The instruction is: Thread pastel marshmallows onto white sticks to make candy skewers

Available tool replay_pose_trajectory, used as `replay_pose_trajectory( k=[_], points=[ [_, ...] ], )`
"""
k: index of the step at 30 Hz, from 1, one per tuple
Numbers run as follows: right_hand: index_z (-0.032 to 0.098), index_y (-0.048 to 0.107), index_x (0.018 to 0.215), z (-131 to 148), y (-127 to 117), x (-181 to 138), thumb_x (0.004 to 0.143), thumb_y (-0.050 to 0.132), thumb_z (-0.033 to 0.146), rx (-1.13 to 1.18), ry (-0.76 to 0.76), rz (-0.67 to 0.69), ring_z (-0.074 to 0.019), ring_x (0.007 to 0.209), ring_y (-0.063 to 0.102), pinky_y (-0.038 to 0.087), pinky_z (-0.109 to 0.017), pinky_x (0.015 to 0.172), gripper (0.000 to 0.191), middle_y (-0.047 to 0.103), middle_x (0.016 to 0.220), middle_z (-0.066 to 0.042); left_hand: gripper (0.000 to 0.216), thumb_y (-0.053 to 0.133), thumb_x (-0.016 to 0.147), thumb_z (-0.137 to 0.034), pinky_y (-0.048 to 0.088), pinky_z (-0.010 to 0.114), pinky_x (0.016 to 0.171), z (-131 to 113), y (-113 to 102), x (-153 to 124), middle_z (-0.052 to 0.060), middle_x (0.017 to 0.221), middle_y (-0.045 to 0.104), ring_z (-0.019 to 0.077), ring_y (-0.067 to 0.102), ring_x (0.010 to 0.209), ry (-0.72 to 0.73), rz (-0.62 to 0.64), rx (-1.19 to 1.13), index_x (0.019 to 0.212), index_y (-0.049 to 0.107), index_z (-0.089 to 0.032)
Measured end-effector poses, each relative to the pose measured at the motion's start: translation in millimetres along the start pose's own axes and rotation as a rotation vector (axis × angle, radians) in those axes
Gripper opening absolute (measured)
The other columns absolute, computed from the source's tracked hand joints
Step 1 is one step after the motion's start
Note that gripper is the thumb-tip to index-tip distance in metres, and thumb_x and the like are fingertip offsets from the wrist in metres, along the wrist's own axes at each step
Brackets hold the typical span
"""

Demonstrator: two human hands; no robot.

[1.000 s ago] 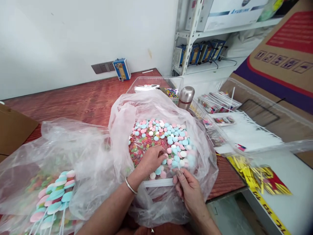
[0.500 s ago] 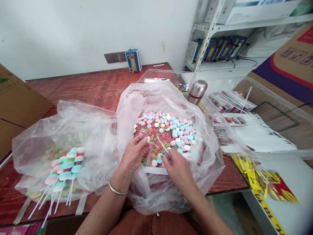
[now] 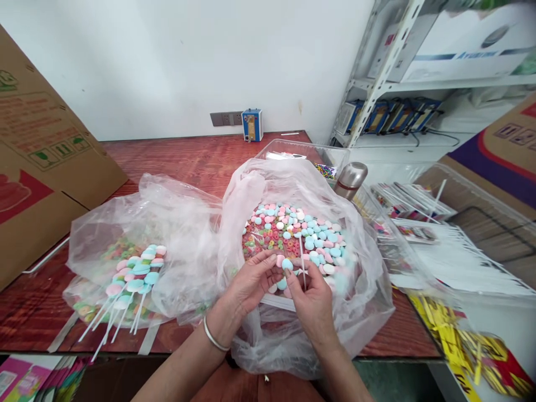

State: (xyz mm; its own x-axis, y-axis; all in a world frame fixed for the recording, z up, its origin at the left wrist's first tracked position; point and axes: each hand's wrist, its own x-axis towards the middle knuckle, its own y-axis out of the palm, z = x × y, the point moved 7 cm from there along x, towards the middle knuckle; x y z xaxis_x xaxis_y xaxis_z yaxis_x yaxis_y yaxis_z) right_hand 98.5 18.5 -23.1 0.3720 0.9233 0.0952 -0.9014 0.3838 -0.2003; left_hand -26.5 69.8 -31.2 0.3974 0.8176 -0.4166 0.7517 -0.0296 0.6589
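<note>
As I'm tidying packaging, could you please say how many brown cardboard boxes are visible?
2: a tall box at the picture's left edge and a purple-banded box at its right; others may be hidden.

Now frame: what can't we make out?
Head view:
Blue candy by the right hand: any hole, too small.
Metal flask: base, hidden behind the plastic bag.
Right carton: cut off by right edge.
Stacked packets: print, too small.

Looks like a workshop; metal shelving point(image 3: 387, 81) stands upper right, a carton point(image 3: 37, 131) left. Bagged sweets point(image 3: 321, 236) crowd the counter point(image 3: 176, 159).
</note>
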Motion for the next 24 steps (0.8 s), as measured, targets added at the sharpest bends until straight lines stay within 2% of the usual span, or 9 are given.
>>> replay_pose_trajectory(
  k=[4,8,11,14,16,20,22,24],
  points=[
    [0.022,0.063,0.102,9.8,-6.0,-3.1,0.086,0.063,0.036,-0.069,-0.073,-0.046,-0.0119,0.054,0.052,0.046,-0.025,0.055,0.021,0.060,0.070,0.004,0.028,0.086,0.068,-0.024,0.052,0.021,0.069,4.6,11.8,-2.8,0.005,0.085,0.071,0.0109,0.064,0.073,0.043,0.031,0.030,0.090,0.074,-0.012],
    [0.021,0.062,0.102,13.7,-9.9,-5.2,0.087,0.062,0.032,-0.138,-0.157,-0.077,-0.0123,0.057,0.052,0.047,-0.026,0.057,0.018,0.059,0.074,0.003,0.029,0.086,0.069,-0.031,0.050,0.022,0.070,9.5,14.6,-6.3,0.004,0.082,0.071,0.0099,0.061,0.071,0.077,0.045,0.070,0.089,0.075,-0.012],
    [0.022,0.061,0.100,16.0,-7.9,-5.9,0.088,0.061,0.029,-0.194,-0.223,-0.092,-0.0121,0.059,0.051,0.047,-0.026,0.059,0.014,0.058,0.078,0.003,0.031,0.084,0.071,-0.033,0.049,0.022,0.073,12.1,15.0,-9.2,0.005,0.087,0.072,0.0109,0.062,0.076,0.117,0.054,0.143,0.094,0.076,-0.014],
    [0.021,0.061,0.099,19.9,-5.0,-5.4,0.089,0.058,0.026,-0.231,-0.260,-0.097,-0.0118,0.058,0.049,0.046,-0.025,0.059,0.012,0.057,0.080,0.002,0.043,0.088,0.065,-0.028,0.048,0.023,0.075,12.8,12.8,-10.0,0.005,0.093,0.073,0.0136,0.063,0.083,0.154,0.029,0.235,0.104,0.074,-0.017],
    [0.021,0.061,0.102,23.1,-3.9,-5.8,0.090,0.056,0.027,-0.253,-0.266,-0.071,-0.0126,0.060,0.051,0.047,-0.026,0.061,0.014,0.060,0.084,0.000,0.047,0.089,0.063,-0.028,0.048,0.024,0.074,11.3,8.4,-9.0,0.005,0.095,0.074,0.0143,0.064,0.082,0.170,-0.019,0.240,0.105,0.073,-0.018],
    [0.019,0.063,0.104,22.7,-11.2,-14.7,0.095,0.044,0.033,-0.313,-0.220,-0.010,-0.0192,0.080,0.062,0.050,-0.029,0.072,0.025,0.067,0.094,-0.007,0.043,0.088,0.063,-0.033,0.051,0.026,0.069,3.8,-3.2,-5.2,0.004,0.089,0.072,0.0124,0.064,0.070,0.192,-0.127,0.214,0.098,0.073,-0.015],
    [0.020,0.066,0.101,13.5,-12.4,-23.0,0.098,0.036,0.036,-0.333,-0.133,0.093,-0.0213,0.080,0.067,0.050,-0.028,0.070,0.034,0.071,0.089,-0.008,0.045,0.090,0.060,-0.033,0.052,0.027,0.068,-0.4,-9.0,-3.5,0.003,0.086,0.071,0.0118,0.063,0.067,0.202,-0.178,0.183,0.098,0.073,-0.016],
    [0.021,0.068,0.108,3.1,-9.4,-33.5,0.099,0.035,0.041,-0.328,-0.039,0.237,-0.0231,0.082,0.070,0.052,-0.028,0.070,0.040,0.075,0.091,-0.009,0.047,0.091,0.058,-0.033,0.052,0.027,0.069,-3.1,-11.4,-1.8,0.003,0.085,0.071,0.0119,0.064,0.067,0.210,-0.189,0.160,0.098,0.072,-0.015]
  ],
)
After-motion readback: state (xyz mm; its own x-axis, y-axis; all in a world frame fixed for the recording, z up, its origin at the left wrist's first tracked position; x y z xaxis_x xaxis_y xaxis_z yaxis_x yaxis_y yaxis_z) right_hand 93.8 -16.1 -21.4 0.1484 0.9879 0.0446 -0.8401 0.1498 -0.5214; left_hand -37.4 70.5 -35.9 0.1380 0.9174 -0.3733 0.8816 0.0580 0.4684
